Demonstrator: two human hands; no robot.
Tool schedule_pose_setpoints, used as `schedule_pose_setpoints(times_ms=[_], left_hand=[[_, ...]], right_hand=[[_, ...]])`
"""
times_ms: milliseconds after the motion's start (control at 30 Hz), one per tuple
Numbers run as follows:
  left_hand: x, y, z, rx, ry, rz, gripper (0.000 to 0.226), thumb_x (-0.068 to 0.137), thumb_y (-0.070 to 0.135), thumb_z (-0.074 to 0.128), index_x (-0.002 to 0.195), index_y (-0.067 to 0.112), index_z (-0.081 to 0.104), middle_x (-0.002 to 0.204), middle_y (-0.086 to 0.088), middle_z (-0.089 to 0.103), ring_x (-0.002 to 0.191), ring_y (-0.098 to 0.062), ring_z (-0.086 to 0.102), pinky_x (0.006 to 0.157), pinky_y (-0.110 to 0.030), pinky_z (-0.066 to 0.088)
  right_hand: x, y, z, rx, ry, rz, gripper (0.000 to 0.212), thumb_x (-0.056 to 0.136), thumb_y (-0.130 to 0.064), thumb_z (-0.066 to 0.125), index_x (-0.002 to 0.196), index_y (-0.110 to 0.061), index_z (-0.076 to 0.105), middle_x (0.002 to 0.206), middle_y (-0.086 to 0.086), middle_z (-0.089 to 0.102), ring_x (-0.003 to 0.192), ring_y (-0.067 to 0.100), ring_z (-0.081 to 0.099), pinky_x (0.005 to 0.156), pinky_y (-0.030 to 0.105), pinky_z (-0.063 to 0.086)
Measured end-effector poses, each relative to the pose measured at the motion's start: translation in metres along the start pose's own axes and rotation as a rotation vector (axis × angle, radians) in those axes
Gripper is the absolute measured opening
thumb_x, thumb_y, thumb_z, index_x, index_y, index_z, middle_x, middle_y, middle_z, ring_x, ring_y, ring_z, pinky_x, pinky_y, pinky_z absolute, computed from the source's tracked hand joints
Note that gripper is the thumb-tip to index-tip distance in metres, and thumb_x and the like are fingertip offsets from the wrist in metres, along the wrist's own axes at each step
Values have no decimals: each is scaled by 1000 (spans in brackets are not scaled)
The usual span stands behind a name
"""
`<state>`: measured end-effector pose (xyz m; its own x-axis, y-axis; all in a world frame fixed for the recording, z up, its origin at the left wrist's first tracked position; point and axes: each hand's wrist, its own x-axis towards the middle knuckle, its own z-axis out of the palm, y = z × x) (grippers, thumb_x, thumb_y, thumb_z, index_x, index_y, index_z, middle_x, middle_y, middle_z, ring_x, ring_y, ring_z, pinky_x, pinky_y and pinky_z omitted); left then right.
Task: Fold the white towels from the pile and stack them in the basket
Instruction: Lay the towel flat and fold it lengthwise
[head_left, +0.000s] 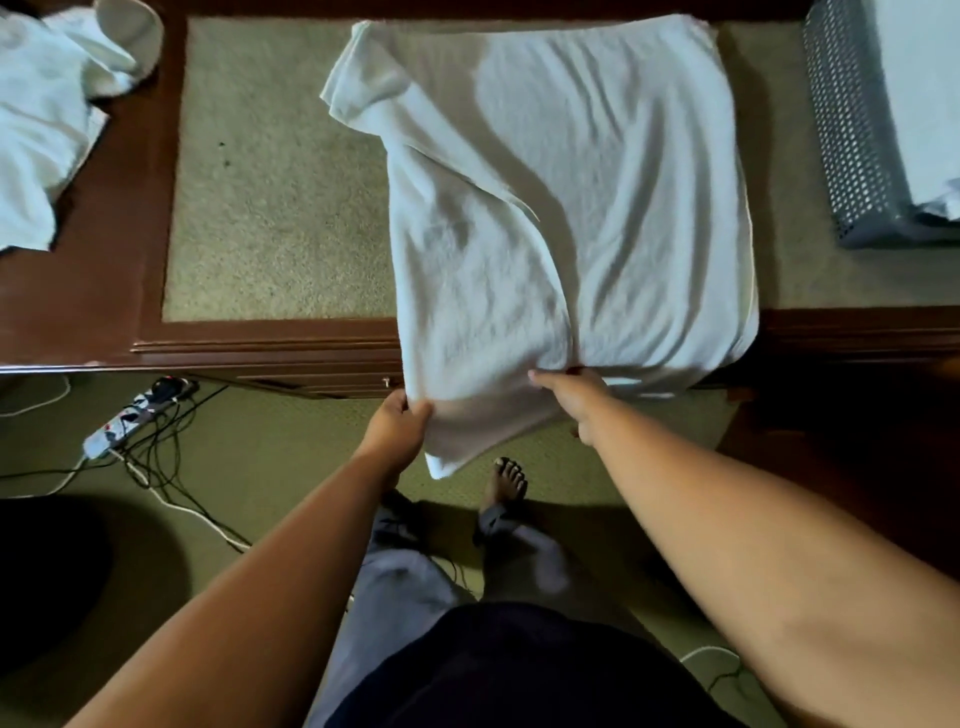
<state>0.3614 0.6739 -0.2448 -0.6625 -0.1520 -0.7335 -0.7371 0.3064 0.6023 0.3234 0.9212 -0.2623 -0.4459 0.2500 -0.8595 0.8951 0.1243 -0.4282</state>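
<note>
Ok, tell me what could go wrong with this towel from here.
1. The towel hangs past the edge of the table; if the left hand or right hand lets slip, it may slide to the floor.
2. Its far left corner is bunched, so the fold may come out uneven.

Dark red-brown wooden table (104, 291) with a beige carpet-like inset top (270, 208) in front of me; a large white terry towel (571, 208) lies spread over its middle, rumpled, near end hanging past the front edge. A crumpled pile of white towels (47, 114) sits on the far-left wooden border, well apart from a grey perforated plastic basket (852, 145) at the right edge holding white cloth. Below, the olive-green carpeted floor (270, 457) carries a white power strip (124, 421) with tangled cables and my bare foot (506, 480).
</note>
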Motion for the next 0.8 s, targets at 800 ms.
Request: schedule_pose_setpoints(times_ms=[800], left_hand=[[-21,1,-17,371,232,96,42,91,19,65,128,12,47,121,-9,55,100,-27,60,83,-38,50]], right_hand=[[-51,-1,-6,-586,293,-626,32,91,-25,64,121,-17,55,122,8,51,105,28,58,89,41,52]])
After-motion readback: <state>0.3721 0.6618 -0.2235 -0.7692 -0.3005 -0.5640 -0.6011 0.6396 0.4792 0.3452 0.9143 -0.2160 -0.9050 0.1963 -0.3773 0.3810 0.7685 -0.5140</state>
